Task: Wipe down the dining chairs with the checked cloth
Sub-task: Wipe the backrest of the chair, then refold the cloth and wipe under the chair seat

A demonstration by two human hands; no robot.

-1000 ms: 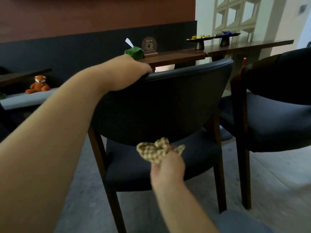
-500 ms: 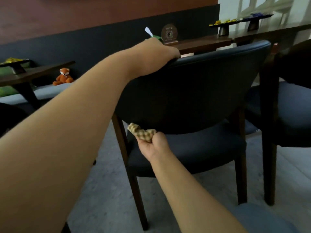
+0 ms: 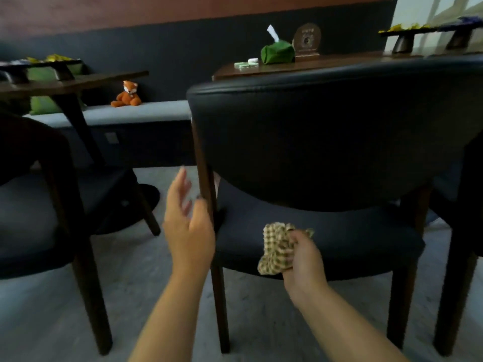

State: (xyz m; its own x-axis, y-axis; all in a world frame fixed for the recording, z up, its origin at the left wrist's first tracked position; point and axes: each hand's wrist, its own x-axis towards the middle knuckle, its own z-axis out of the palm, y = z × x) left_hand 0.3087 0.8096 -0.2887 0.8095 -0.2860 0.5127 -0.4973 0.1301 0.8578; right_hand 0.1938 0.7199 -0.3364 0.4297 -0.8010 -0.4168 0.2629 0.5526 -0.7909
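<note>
A dark padded dining chair (image 3: 326, 131) with brown wooden legs stands straight in front of me, its back towards me. My right hand (image 3: 304, 257) grips the bunched tan checked cloth (image 3: 275, 248) over the rear of the chair's seat. My left hand (image 3: 187, 218) hovers with spread, relaxed fingers beside the chair's left rear post, its thumb close to the wood; I cannot tell if it touches.
A second dark chair (image 3: 39, 205) stands at the left and part of a third (image 3: 467, 231) at the right edge. Behind is a wooden table (image 3: 326, 62) with a green tissue pouch (image 3: 277, 53). A grey bench (image 3: 117, 113) carries an orange toy fox (image 3: 127, 94).
My left hand has let go of the chair's top rail and dropped down beside the left post. My right hand with the cloth has moved right along the seat. The view has shifted right.
</note>
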